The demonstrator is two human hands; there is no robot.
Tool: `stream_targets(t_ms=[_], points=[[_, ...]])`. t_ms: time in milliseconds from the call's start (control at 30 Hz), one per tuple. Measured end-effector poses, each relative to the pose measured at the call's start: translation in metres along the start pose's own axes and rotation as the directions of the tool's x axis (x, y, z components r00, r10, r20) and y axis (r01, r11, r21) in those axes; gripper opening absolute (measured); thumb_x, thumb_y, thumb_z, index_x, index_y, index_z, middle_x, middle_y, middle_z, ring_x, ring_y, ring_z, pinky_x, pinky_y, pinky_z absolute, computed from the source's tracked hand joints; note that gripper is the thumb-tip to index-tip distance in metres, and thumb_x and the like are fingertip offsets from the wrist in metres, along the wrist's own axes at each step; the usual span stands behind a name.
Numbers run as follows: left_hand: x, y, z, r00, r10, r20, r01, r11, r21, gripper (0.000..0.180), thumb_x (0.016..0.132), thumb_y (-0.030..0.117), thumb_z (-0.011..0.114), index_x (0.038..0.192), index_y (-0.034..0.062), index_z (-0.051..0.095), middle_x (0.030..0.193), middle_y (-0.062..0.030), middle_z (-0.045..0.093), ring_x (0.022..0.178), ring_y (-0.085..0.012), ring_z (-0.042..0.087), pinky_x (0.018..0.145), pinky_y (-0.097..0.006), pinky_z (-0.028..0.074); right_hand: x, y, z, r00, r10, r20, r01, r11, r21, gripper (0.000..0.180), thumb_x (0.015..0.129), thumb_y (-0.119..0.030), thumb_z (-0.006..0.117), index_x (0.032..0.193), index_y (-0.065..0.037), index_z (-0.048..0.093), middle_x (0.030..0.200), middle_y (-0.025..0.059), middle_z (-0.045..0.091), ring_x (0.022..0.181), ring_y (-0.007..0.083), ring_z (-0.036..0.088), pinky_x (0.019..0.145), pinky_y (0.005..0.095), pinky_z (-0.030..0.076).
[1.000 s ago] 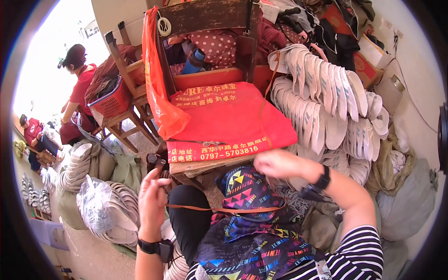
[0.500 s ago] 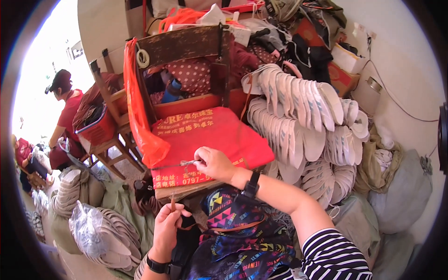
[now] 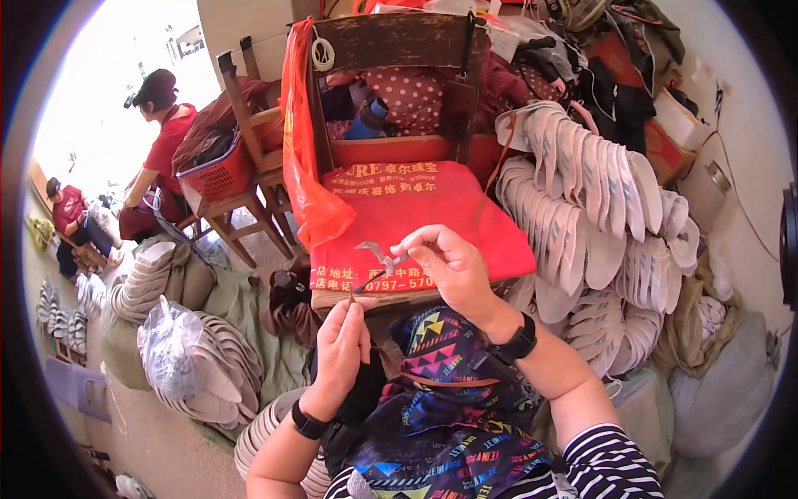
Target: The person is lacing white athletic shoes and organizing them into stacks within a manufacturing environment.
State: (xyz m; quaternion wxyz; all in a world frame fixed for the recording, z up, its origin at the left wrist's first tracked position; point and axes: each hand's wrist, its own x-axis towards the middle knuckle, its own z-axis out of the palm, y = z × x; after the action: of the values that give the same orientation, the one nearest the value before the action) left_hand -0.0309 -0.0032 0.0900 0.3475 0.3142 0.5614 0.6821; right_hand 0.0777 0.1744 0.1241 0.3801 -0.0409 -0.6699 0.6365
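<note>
My left hand [image 3: 342,337] is closed in a pinch on the end of a thin brown strip, just in front of the chair seat. Higher and to its right, my right hand [image 3: 453,264] pinches a thin greyish strand [image 3: 384,256] with a curled loose end. A dark, narrow piece bridges the gap between the two hands; its kind is too small to make out. Under the strand lies a red printed cloth bag [image 3: 490,237], spread over the seat of a wooden chair [image 3: 399,40]. A colourful patterned apron [image 3: 465,424] covers my lap.
An orange-red plastic bag [image 3: 303,158] hangs from the chair back. Rows of pale shoe soles [image 3: 573,183] are piled at the right, with more soles [image 3: 220,358] at the left. A red basket [image 3: 218,173] sits on another chair. Two people sit at the far left.
My left hand has risen toward the seat edge, and my right hand has turned and come nearer it. The greyish strand now hangs curled between them. The view has shifted left.
</note>
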Motion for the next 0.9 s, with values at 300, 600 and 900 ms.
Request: stream_targets(t_ms=[300,600,900], points=[[0.004,-0.013,0.003,0.982,0.130,-0.136,-0.135,0.990,-0.031,0.030,0.105,0.022,0.042,0.115,0.0006,0.060,0.058,0.0032,0.049,0.047,-0.0025,0.039,0.047,-0.017,0.032,0.006,0.048,0.035,0.967,0.203,0.154,-0.215,0.974,0.068,0.023,0.105,-0.016,0.039,0.115,-0.001,0.053,0.103,0.0106,0.066,0.094,0.0157,0.062,0.088,0.0301,0.049],[-0.002,0.010,-0.017,0.984,0.100,-0.150,-0.101,0.995,0.002,0.025,0.104,0.019,0.045,0.111,0.0008,0.062,0.060,0.0084,0.045,0.048,0.0008,0.036,0.044,-0.017,0.027,-0.002,-0.012,0.044,0.964,0.018,0.265,0.177,0.699,-0.692,0.020,0.098,-0.023,0.052,0.102,-0.005,0.061,0.091,0.0144,0.067,0.082,0.0317,0.066,0.068,0.0393,0.051],[-0.003,0.006,-0.017,0.980,0.107,-0.167,-0.100,0.994,0.049,0.028,0.103,0.020,0.047,0.107,-0.0009,0.066,0.060,0.0065,0.047,0.048,-0.0006,0.037,0.046,-0.017,0.028,-0.020,0.011,0.038,0.959,0.166,0.229,0.002,0.806,-0.593,0.022,0.097,-0.023,0.053,0.101,-0.004,0.064,0.089,0.0158,0.067,0.080,0.0355,0.065,0.067,0.0418,0.050]])
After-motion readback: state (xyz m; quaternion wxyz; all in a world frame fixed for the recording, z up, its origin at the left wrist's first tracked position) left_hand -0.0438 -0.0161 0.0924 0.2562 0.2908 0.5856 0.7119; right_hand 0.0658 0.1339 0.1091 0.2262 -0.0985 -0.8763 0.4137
